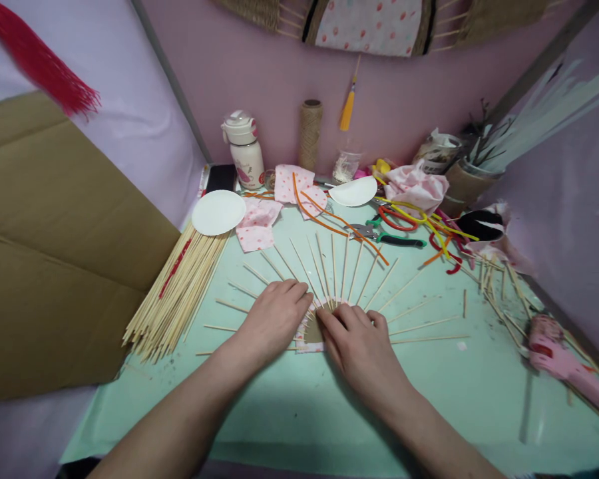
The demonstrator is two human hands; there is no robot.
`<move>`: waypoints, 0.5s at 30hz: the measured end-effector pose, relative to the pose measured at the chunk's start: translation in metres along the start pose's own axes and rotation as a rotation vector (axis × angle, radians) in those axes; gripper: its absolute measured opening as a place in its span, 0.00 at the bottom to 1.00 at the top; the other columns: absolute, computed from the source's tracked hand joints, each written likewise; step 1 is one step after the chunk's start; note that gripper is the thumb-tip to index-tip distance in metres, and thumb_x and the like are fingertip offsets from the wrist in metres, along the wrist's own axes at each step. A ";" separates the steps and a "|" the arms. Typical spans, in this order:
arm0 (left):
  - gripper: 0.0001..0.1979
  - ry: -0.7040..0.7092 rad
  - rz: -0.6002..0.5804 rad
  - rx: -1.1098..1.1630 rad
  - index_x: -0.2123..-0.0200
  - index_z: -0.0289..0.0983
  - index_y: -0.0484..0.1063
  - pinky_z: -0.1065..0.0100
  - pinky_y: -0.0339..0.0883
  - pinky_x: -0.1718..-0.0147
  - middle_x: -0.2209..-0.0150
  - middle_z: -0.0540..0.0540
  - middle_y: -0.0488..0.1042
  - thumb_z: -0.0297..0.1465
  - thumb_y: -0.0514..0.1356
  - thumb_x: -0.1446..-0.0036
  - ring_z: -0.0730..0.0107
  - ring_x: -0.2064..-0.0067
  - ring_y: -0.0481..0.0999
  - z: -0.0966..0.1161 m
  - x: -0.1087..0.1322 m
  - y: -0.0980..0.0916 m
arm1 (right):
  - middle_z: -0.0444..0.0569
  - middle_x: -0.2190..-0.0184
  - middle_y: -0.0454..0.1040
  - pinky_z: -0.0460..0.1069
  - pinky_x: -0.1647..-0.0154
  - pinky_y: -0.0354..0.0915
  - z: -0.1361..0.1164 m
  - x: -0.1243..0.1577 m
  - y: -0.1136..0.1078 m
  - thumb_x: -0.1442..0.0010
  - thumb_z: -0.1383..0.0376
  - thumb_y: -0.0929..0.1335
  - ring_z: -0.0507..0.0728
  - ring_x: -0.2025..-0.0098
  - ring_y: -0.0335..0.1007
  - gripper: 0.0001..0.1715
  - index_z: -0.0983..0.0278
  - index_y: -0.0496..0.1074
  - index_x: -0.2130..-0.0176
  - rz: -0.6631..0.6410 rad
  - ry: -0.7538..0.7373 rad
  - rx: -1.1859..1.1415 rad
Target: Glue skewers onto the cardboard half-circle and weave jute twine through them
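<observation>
Thin bamboo sticks (pixel 347 266) fan out in a half circle from a small brown cardboard hub (pixel 312 330) on the mint green mat (pixel 299 406). My left hand (pixel 274 316) lies flat on the left side of the fan, fingers stretched toward the hub, pressing the sticks down. My right hand (pixel 362 342) rests on the right side of the hub, its fingers curled with the tips pressing on the stick ends where they meet. A patterned fabric edge peeks out under the hub.
A bundle of bamboo skewers (pixel 177 293) lies at the left beside a cardboard sheet (pixel 54 253). White paper discs (pixel 218 211), pink fabric (pixel 257 223), pliers (pixel 387 234), pipe cleaners (pixel 429 226), a bottle (pixel 244 150), twine spool (pixel 310 133) and a pink glue gun (pixel 564 362) crowd the back and right.
</observation>
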State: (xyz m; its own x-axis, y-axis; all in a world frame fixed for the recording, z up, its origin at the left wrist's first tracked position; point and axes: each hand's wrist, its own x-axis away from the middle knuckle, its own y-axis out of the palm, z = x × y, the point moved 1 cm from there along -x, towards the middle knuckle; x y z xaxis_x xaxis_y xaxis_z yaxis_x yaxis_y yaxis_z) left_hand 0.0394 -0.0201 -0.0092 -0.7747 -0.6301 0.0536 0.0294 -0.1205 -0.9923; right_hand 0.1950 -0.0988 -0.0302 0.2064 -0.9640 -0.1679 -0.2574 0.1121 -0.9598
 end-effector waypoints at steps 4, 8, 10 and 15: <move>0.11 -0.002 -0.006 0.008 0.52 0.35 0.70 0.58 0.64 0.52 0.53 0.43 0.72 0.28 0.54 0.36 0.59 0.50 0.69 0.000 0.000 -0.001 | 0.50 0.61 0.72 0.53 0.57 0.50 0.000 0.000 0.000 0.37 0.66 0.64 0.58 0.58 0.66 0.15 0.60 0.69 0.50 0.006 -0.003 -0.002; 0.11 0.002 -0.003 0.000 0.52 0.35 0.70 0.58 0.64 0.52 0.53 0.43 0.72 0.28 0.54 0.36 0.59 0.49 0.69 0.000 0.000 0.000 | 0.50 0.61 0.72 0.53 0.57 0.51 0.000 0.000 0.001 0.36 0.66 0.63 0.58 0.58 0.66 0.15 0.60 0.69 0.50 0.017 -0.012 0.000; 0.11 0.002 0.002 -0.002 0.52 0.35 0.70 0.58 0.64 0.52 0.53 0.43 0.72 0.28 0.54 0.36 0.59 0.49 0.69 -0.001 0.000 0.001 | 0.50 0.61 0.72 0.54 0.57 0.51 0.000 0.000 0.001 0.36 0.66 0.63 0.58 0.58 0.66 0.15 0.60 0.69 0.50 0.022 -0.011 0.008; 0.11 0.009 0.014 -0.009 0.52 0.35 0.70 0.57 0.65 0.52 0.53 0.43 0.72 0.28 0.54 0.37 0.59 0.49 0.68 -0.001 0.000 0.002 | 0.50 0.60 0.72 0.53 0.57 0.51 0.000 0.001 0.002 0.36 0.66 0.63 0.58 0.58 0.67 0.15 0.59 0.69 0.50 0.029 -0.008 0.019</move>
State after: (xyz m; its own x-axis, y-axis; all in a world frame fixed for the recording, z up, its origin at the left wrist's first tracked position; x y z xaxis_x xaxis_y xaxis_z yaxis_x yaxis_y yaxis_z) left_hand 0.0383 -0.0195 -0.0112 -0.7797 -0.6249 0.0387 0.0349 -0.1052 -0.9938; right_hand 0.1944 -0.0995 -0.0324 0.2070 -0.9583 -0.1972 -0.2458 0.1441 -0.9586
